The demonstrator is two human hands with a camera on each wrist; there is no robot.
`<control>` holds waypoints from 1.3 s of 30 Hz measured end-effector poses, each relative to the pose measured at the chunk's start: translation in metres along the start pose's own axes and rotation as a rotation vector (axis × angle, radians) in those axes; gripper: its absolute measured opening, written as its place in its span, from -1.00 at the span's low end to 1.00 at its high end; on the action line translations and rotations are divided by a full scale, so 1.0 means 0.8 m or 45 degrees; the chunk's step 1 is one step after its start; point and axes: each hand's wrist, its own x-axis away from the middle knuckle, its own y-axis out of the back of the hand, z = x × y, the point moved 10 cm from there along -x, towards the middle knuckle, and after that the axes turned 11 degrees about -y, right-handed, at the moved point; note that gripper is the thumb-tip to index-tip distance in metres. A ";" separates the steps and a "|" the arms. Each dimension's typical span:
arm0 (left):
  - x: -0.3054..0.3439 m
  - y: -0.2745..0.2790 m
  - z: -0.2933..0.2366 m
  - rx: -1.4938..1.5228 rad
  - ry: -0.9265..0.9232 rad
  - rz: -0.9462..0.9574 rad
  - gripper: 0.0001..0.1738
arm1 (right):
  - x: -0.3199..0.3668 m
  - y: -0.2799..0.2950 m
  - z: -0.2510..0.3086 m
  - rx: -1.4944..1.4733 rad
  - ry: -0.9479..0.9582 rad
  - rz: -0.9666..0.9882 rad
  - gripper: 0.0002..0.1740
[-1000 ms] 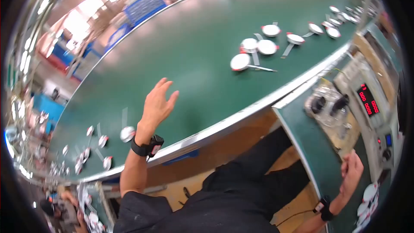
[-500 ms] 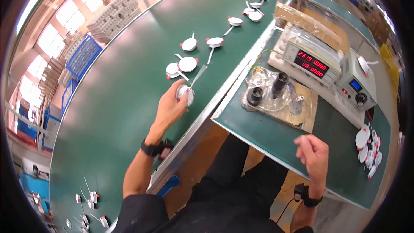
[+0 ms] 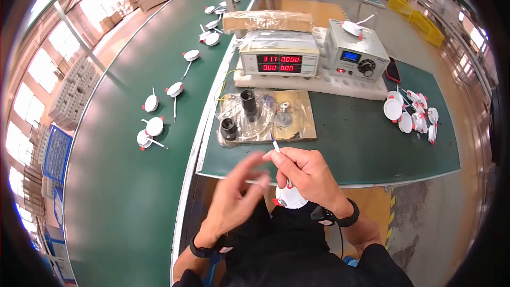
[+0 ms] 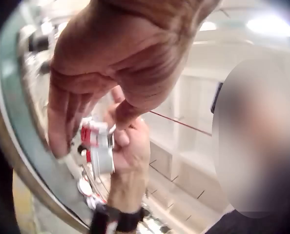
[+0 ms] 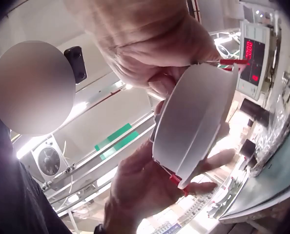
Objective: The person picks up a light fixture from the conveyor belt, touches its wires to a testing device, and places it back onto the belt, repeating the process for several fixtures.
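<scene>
My right hand (image 3: 313, 178) pinches the white cable (image 3: 276, 148) of a round white downlight (image 3: 291, 197) between thumb and fingers, a blue wire end pointing up past the fingertips. The lamp hangs below that hand, at the front edge of the green bench. In the right wrist view the lamp's white body (image 5: 196, 114) is seen from the side, with red-sleeved spring clips (image 5: 178, 184). Blurred by motion, my left hand (image 3: 234, 199) is just left of the lamp, its fingers loosely bent with nothing gripped.
Ahead lies a board (image 3: 298, 114) with two black sockets under plastic film. Behind it stand a red-digit meter (image 3: 279, 58) and a grey dial box (image 3: 357, 53) with a downlight on top. Piled downlights (image 3: 406, 114) lie right; others (image 3: 154, 126) are along the green conveyor (image 3: 127, 196).
My left hand went from empty over the conveyor to a downlight there, then back to the bench. That lamp is now in my right hand. The head view has turned right.
</scene>
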 end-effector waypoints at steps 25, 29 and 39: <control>-0.041 -0.034 0.009 0.643 -0.088 -0.235 -0.51 | -0.007 -0.007 -0.013 -0.142 0.020 0.050 -0.56; -0.035 -0.053 0.029 0.565 -0.133 -0.163 -0.36 | -0.025 0.016 -0.028 -0.492 -0.069 0.062 -0.59; -0.026 -0.122 0.107 1.535 0.592 0.218 -0.40 | -0.085 0.053 -0.065 -0.203 -0.071 -0.196 -0.56</control>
